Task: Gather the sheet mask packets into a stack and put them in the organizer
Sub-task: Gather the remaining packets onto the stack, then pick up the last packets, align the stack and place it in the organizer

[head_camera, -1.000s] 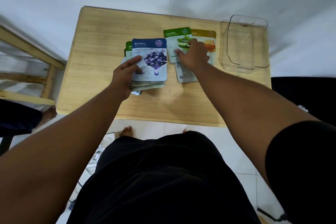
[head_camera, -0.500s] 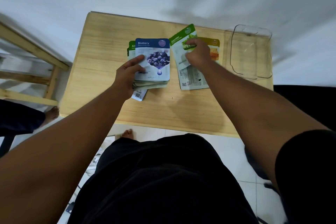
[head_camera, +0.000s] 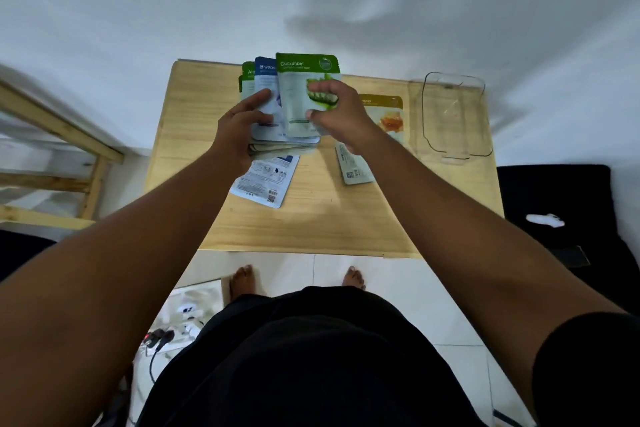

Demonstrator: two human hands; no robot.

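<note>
1. Left hand [head_camera: 239,125] reaches in from the lower left, fingers curled around the left edge of the stack [head_camera: 277,135], thumb pressed on top of the blueberry packet [head_camera: 266,94]. So it's closed on the stack, holding it just over the bench [head_camera: 194,135].
2. The stack is a fanned pile: a green aloe packet [head_camera: 246,80] peeks out at the far left, and grey packet edges show at the near end.
3. Below it, one packet lies back-side up [head_camera: 266,180] on the bench, slanted, barcode toward me.
4. Right hand [head_camera: 341,114] pinches the cucumber packet [head_camera: 304,94], thumb in front. It's green-topped, upright, long axis pointing away from me, overlapping the stack.
5. Further right: another face-down packet [head_camera: 353,168], then the honey packet [head_camera: 388,114], both flat.
6. The clear organizer [head_camera: 453,152] sits on the bench's far right, long side running away from me.
</note>
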